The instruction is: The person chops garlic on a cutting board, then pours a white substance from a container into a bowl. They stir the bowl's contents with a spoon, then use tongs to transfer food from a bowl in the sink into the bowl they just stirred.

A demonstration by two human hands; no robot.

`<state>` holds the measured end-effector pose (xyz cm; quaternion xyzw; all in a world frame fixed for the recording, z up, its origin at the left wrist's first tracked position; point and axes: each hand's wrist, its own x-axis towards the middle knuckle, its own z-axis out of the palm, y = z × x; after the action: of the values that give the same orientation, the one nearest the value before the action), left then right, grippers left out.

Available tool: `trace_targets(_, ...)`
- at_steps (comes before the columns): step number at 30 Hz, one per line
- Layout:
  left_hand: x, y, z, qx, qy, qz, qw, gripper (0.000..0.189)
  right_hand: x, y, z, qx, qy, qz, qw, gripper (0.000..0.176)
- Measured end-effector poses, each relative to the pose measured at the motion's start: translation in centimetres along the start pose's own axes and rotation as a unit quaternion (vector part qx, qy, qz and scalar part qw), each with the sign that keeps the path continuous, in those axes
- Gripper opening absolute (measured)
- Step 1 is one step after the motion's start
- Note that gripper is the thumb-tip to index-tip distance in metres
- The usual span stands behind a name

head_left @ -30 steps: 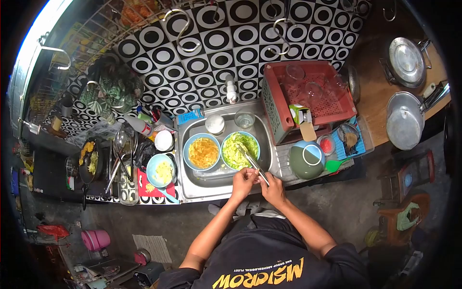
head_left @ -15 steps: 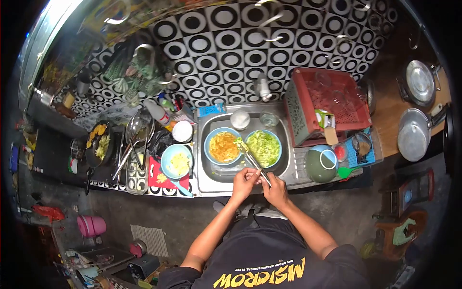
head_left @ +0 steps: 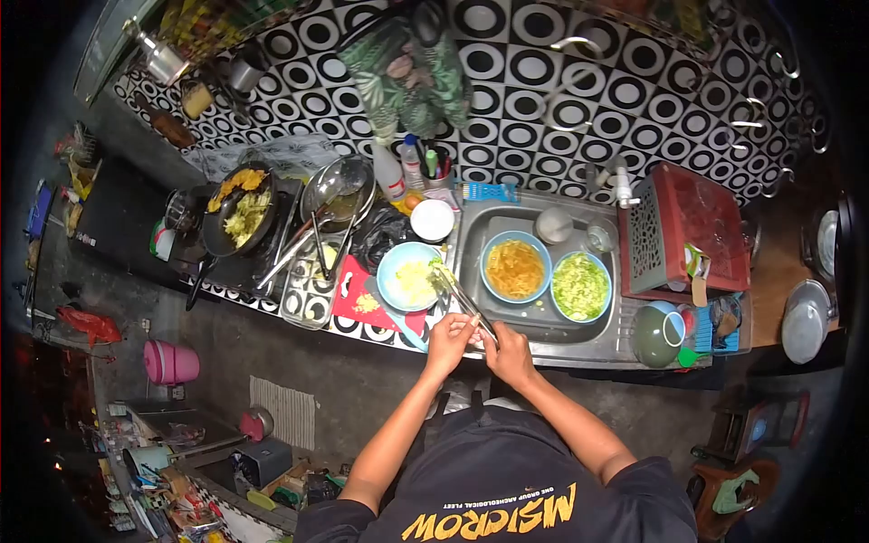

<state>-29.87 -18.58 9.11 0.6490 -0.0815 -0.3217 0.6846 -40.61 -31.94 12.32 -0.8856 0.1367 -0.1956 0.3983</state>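
My right hand [head_left: 510, 355] is closed around a pair of metal tongs [head_left: 463, 297]. The fingers of my left hand [head_left: 451, 341] are pinched on the same tongs, beside the right. Some pale green shreds [head_left: 438, 269] sit at the tong tips, over the right rim of a light blue bowl [head_left: 384, 294] with pale shredded vegetable [head_left: 415, 284] in it. Right of the tongs, inside the sink [head_left: 471, 237], stand a blue bowl of orange shreds [head_left: 515, 270] and a blue bowl of chopped greens [head_left: 580, 288].
Under the left bowl lies a red board [head_left: 348, 294] with minced bits. A pan [head_left: 215, 237] with food stands on the stove farther left. To the right are a red crate [head_left: 724, 237] and a green bowl [head_left: 654, 337]. Bottles [head_left: 389, 170] stand near the tiled wall.
My view has turned left. Both hands and the tongs have moved left, from between the two sink bowls to the bowl of pale shreds.
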Motion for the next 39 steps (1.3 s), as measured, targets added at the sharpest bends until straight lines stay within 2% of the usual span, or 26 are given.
trace_targets(7, 0.6, -1.0, -7.0, -0.006, 0.012, -0.004, 1.0, 0.022, 1.5, -2.8, 6.1, -0.018, -0.024, -0.005, 1.0, 0.02)
trace_targets(14, 1.5, -2.1, -9.8, -0.007, 0.0, -0.024, 1.0, 0.026, 1.7, -3.8, 9.0, -0.081, -0.049, 0.031, 0.995, 0.029)
trace_targets(22, 1.7, -2.6, -10.5, -0.017, -0.015, -0.019, 1.0, 0.023, 2.1, -5.2, 8.7, -0.111, -0.065, 0.052, 0.99, 0.03)
trace_targets(27, 2.8, -3.3, -10.9, 0.003, -0.02, -0.057, 0.998, 0.023, 3.1, -4.8, 9.8, -0.124, -0.107, 0.063, 0.984, 0.027)
trace_targets(30, 2.9, -3.1, -10.8, -0.004, -0.012, -0.044, 0.999, 0.023, 3.5, -5.8, 9.3, -0.102, -0.069, 0.058, 0.991, 0.026)
trace_targets(37, 2.3, -3.2, -10.8, 0.04, -0.011, -0.05, 0.998, 0.022, 3.2, -5.1, 9.8, -0.117, -0.084, 0.047, 0.988, 0.026)
trace_targets(39, 2.1, -3.4, -10.8, -0.003, -0.013, -0.042, 0.999, 0.022, 2.9, -5.5, 9.3, -0.108, -0.067, 0.043, 0.991, 0.027)
